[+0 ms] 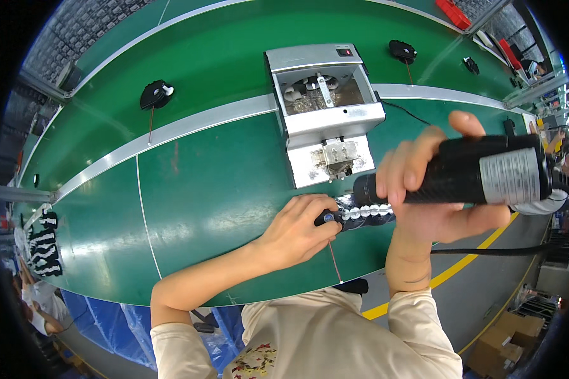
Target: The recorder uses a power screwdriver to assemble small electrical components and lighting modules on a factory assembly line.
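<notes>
My right hand (427,222) is wrapped round a thick black electric screwdriver (458,165) with a pale label near its rear end. The tool lies nearly level, its narrower end pointing left above the workpiece. Its tip is hard to make out. With bent fingers, my left hand (300,228) grips a small black part (328,218) at the near side of the bench. Touching it on the right is a dark piece with a row of clear, bead-like rounds (365,211), partly covered by the screwdriver. A thin red wire (334,262) hangs toward the bench edge.
A silver screw feeder (325,120) stands just beyond my hands on the green bench (202,208). Black parts with red wires lie at far left (156,95) and far right (403,52). A black cable (487,251) runs off right. Other people work at both sides.
</notes>
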The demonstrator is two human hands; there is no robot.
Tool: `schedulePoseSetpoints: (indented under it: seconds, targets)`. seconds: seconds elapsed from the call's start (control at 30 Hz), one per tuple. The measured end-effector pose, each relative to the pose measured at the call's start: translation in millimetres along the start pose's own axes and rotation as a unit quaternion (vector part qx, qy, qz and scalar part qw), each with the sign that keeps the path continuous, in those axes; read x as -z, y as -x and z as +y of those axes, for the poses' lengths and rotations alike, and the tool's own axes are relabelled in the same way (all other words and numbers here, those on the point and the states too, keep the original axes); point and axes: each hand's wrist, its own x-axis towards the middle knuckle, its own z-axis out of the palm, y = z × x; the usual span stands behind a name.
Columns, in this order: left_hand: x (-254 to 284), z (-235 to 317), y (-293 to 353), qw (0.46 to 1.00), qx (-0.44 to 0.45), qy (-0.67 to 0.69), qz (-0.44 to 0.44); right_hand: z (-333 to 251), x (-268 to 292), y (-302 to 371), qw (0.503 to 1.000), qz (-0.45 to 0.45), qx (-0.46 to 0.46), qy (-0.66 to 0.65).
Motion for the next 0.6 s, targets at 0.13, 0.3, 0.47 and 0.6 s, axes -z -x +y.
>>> schedulePoseSetpoints:
  seconds: [0.13, 0.3, 0.47, 0.6]
  targets:
    - [7, 1, 3, 1.0, -0.009, -0.007, -0.01, 10, -1, -16, 0.999, 0.024, 0.005, 0.028]
    - [15, -1, 15, 1.0, -0.011, -0.021, 0.003, 24, -5, -21, 0.993, 0.048, -0.044, 0.098]
    - [17, -1, 21, 1.0, 0.004, -0.015, 0.019, 30, -6, -21, 0.995, 0.034, -0.077, 0.054]
    - [15, -3, 22, 1.0, 0.0, -0.006, 0.028, 14, -12, -4, 0.998, 0.022, -0.05, 0.008]
